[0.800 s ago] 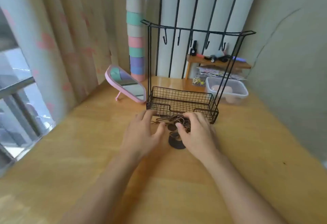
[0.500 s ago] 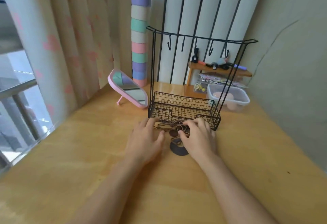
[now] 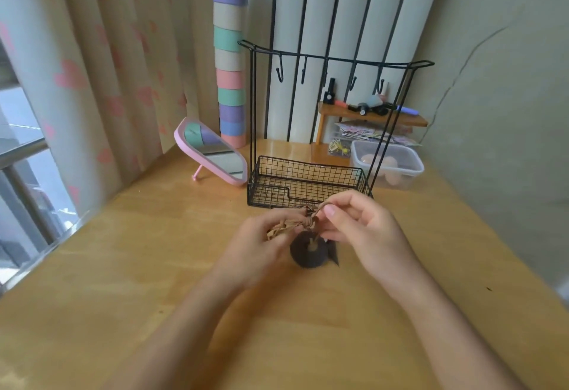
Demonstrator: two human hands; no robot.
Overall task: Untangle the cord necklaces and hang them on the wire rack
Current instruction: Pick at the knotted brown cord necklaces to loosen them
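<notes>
— Where are the cord necklaces (image 3: pixel 296 222)?
— Bunched between the two sets of fingers, just in front of the black wire rack (image 3: pixel 308 185). The left hand (image 3: pixel 258 249) has its fingers curled round the tan strands.
— And the right hand (image 3: pixel 368 232)?
— Its thumb and forefinger pinch one strand above the knot. A dark round pendant (image 3: pixel 308 254) sits just below the fingertips; whether it touches the wooden table (image 3: pixel 154 266) cannot be told.

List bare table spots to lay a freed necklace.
Free: table left of the left hand, in front of the mirror; right of the right hand toward the wall; both near corners. Crowded: necklaces fill the gap between hands and rack; tub and shelf behind it.
</notes>
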